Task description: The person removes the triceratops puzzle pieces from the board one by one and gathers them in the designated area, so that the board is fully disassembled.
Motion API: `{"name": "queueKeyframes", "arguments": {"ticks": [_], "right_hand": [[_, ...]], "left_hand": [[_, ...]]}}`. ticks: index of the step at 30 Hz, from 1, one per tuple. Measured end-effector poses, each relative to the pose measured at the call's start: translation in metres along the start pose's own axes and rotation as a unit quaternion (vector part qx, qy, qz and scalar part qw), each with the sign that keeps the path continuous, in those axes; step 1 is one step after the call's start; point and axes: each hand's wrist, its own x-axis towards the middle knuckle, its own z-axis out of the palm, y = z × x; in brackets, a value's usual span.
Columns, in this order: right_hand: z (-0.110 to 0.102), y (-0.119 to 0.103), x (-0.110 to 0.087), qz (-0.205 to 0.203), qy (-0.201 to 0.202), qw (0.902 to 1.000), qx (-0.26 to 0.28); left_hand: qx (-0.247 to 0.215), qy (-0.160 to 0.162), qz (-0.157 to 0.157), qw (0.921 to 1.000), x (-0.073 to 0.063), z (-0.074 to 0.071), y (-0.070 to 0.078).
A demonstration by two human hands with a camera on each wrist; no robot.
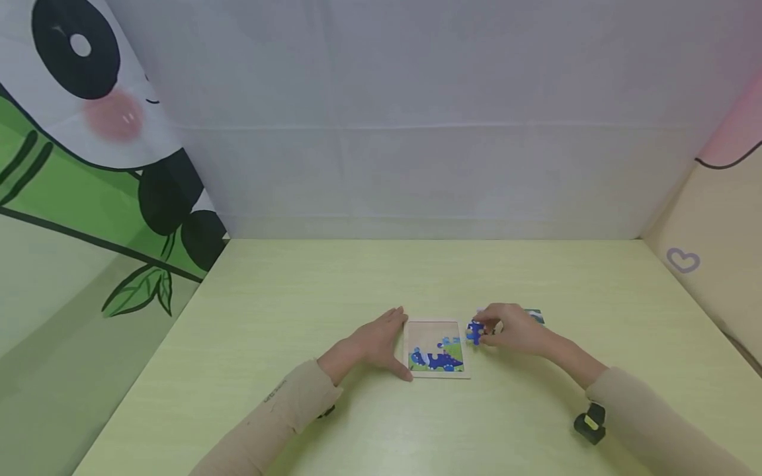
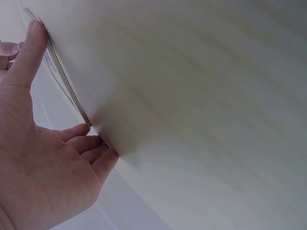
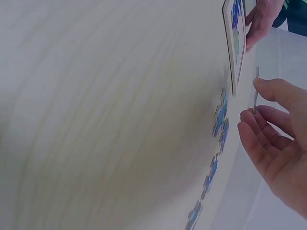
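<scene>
A shallow wooden puzzle tray (image 1: 437,377) lies on the table with its lower part filled by pieces that show a blue dinosaur on green. My left hand (image 1: 378,340) rests along the tray's left side, the thumb by the near corner and the straight fingers by the far one. Just right of the tray, my right hand (image 1: 514,328) pinches a blue puzzle piece (image 1: 474,332) between thumb and fingers. In the right wrist view that piece (image 3: 256,88) appears edge-on, raised over the table.
Several loose blue puzzle pieces (image 3: 209,177) lie in a row to the right of the tray, partly hidden under my right hand in the head view. A pale cloth wall (image 1: 417,172) stands behind the table (image 1: 297,284), with printed panels on both sides.
</scene>
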Motion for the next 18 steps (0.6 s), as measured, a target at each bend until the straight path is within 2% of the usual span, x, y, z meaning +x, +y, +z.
{"name": "queueKeyframes", "arguments": {"ticks": [10, 14, 18], "right_hand": [[-0.019, 0.032, -0.032, 0.006, 0.019, 0.9998, -0.009], [-0.022, 0.040, -0.039, 0.001, 0.034, 0.9991, -0.026], [-0.021, 0.047, -0.045, 0.016, 0.042, 0.9982, -0.040]], "left_hand": [[0.005, 0.000, -0.002, 1.0000, 0.000, 0.000, 0.001], [0.001, -0.004, -0.003, 1.0000, 0.000, 0.000, 0.000], [-0.002, -0.005, -0.006, 1.0000, 0.000, 0.000, 0.000]]}}
